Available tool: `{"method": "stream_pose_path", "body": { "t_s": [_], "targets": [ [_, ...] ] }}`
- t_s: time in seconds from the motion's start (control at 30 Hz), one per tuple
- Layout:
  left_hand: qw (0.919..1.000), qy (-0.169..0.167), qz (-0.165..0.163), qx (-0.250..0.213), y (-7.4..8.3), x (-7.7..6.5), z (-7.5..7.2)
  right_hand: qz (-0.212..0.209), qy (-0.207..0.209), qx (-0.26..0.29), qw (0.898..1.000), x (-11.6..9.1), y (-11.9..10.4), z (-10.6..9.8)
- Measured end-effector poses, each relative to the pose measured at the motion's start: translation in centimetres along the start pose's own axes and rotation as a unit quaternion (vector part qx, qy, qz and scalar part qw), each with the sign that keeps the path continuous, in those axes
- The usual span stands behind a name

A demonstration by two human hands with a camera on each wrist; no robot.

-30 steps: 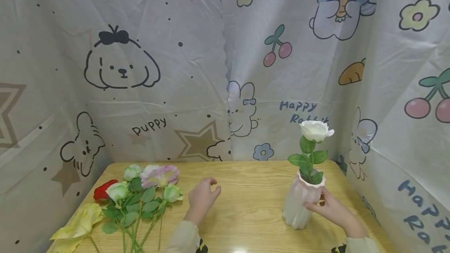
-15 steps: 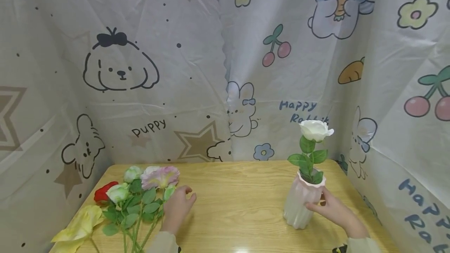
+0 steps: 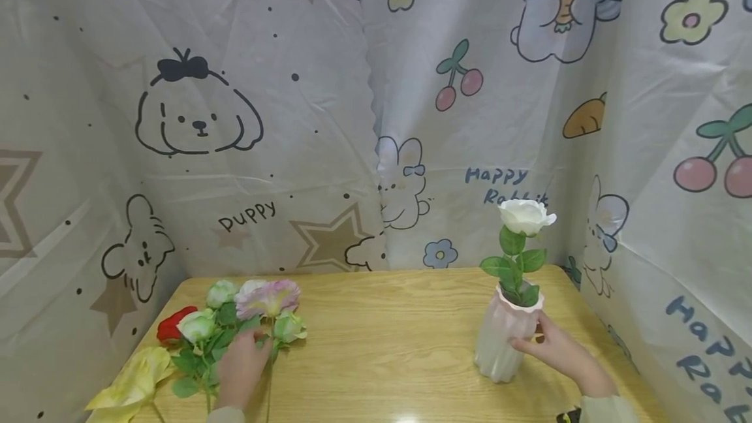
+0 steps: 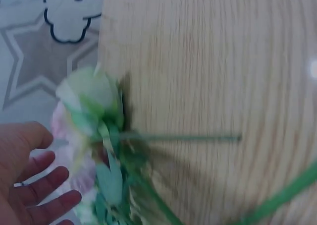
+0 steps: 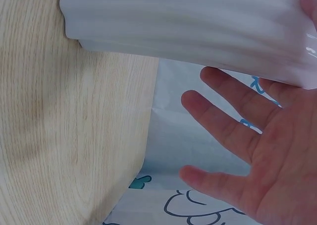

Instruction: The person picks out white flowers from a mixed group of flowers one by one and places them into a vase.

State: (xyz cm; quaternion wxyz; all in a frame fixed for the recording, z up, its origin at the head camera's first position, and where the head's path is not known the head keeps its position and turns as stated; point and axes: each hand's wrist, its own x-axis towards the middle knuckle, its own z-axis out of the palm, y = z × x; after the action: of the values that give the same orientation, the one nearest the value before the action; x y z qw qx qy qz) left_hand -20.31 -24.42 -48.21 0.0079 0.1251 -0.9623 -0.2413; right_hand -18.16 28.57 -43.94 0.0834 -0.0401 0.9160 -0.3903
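Note:
My left hand point(image 3: 242, 364) is over the stems and leaves of a bunch of artificial flowers at the table's left. Its fingers point(image 4: 49, 180) are spread and relaxed in the left wrist view, beside a pale green rose point(image 4: 89, 96) and a pink-purple flower point(image 3: 270, 297). At the right, a pink-and-white fluted vase point(image 3: 499, 344) stands on the table with a white rose point(image 3: 525, 217) upright in it. My right hand point(image 3: 561, 354) holds the vase near its neck with thumb and index finger; the other fingers extend below the vase in the right wrist view.
Beside the bunch lie a red flower point(image 3: 173, 325) and a large yellow flower point(image 3: 132, 380). Another pale green rose point(image 3: 197, 325) is among them. The wooden table point(image 3: 364, 344) meets a printed curtain point(image 3: 329, 149) at the back and sides.
My left hand has moved left from mid-table to over the flower stems. The right hand and the vase have stayed in place.

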Motion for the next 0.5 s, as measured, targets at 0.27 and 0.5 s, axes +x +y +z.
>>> {"method": "stream_pose_path", "body": {
  "t_s": [0.27,0.5],
  "targets": [
    [0.9861,-0.128,-0.086,0.062,-4.7,1.3,0.6,-0.007,-0.001,0.001,1.0,0.1,0.0,0.0],
    [0.9832,-0.125,-0.109,0.075,-8.8,3.8,4.4,-0.005,-0.001,0.003,1.0,0.0,0.0,0.0]
  ]
}}
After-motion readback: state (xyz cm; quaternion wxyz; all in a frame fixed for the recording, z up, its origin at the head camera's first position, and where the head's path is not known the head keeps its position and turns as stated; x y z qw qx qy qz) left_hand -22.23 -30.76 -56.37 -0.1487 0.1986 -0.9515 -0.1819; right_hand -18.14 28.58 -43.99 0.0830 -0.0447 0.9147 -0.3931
